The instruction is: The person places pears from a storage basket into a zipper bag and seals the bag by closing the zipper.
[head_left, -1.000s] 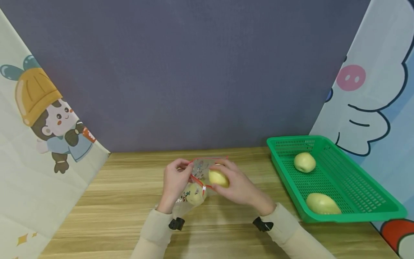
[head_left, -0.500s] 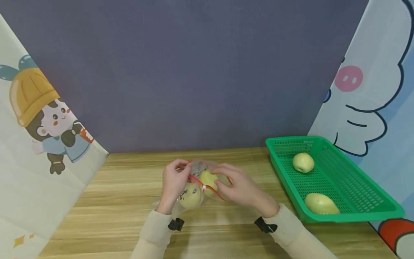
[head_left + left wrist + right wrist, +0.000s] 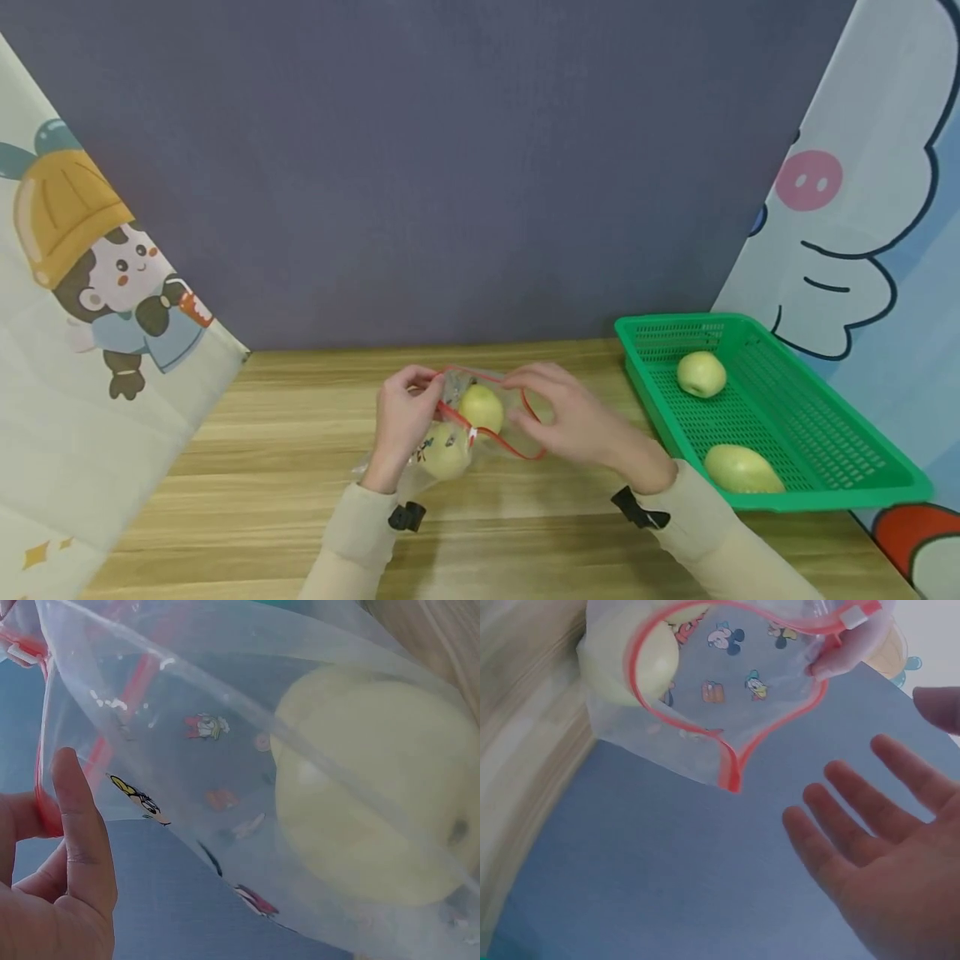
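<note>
Wooden table (image 3: 247, 492), grey wall behind. Green basket (image 3: 825, 467) at right edge, two apples inside. Clear zip bag (image 3: 468, 417) mid-table (two apples in it): left hand (image 3: 401, 421) pinches its rim; right hand (image 3: 577, 421) open beside its mouth.

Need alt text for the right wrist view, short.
An open right hand hovers apart from a clear cartoon-printed zip bag whose red-edged mouth gapes. A yellow-green apple sits inside, and left-hand fingertips pinch the bag's rim.
</note>
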Tool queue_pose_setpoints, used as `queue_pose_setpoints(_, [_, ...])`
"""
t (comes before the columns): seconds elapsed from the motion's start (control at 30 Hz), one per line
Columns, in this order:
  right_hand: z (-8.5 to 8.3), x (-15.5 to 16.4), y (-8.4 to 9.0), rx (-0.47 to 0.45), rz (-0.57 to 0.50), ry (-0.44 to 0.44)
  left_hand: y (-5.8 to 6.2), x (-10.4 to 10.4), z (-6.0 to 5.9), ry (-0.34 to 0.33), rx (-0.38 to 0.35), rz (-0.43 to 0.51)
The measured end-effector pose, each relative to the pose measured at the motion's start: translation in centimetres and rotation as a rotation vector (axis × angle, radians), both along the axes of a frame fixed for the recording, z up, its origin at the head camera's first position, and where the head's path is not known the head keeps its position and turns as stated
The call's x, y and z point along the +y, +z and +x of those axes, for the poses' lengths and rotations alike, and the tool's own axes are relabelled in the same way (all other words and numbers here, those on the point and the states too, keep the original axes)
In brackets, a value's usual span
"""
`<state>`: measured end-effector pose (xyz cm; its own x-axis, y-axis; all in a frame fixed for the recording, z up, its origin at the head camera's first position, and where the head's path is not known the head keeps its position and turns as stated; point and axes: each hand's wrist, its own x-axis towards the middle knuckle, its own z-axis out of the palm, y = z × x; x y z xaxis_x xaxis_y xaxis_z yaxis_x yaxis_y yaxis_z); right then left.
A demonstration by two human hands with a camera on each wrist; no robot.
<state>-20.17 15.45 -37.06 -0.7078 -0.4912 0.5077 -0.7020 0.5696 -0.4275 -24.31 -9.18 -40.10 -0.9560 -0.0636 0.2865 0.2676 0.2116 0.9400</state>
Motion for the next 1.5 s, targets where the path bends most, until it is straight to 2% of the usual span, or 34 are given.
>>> queue_pose_setpoints(0.13, [0.7, 0.4, 0.9, -0.042, 0.079, -0.044, 0.1, 0.0, -0.1, 0.000, -0.002, -0.003])
queue_pose_setpoints(0.37, [1.1, 1.1, 1.6, -0.028, 0.187, -0.077, 0.0, 0.1, -0.1, -0.003, -0.007, -0.005])
queue_pose_setpoints(0.57, [1.7, 1.8, 2.2, -0.100, 0.250, -0.125, 0.0, 0.1, 0.0, -0.004, -0.012, 0.015])
queue_pose_setpoints(0.8, [2.0, 3.0, 2.5, -0.124, 0.300, -0.195, -0.2, 0.1, 0.0, -0.015, 0.002, 0.009])
queue_pose_setpoints(1.07, [1.7, 4.6, 2.0, -0.137, 0.323, -0.264, -0.2, 0.0, 0.1, -0.018, 0.005, 0.003])
queue_pose_setpoints(1.3, [1.8, 6.0, 1.9, -0.187, 0.359, -0.305, -0.1, -0.2, 0.2, -0.015, -0.005, -0.005])
queue_pose_setpoints(1.5, [1.9, 7.3, 2.0, -0.191, 0.375, -0.337, -0.2, -0.2, 0.2, -0.016, -0.007, -0.014])
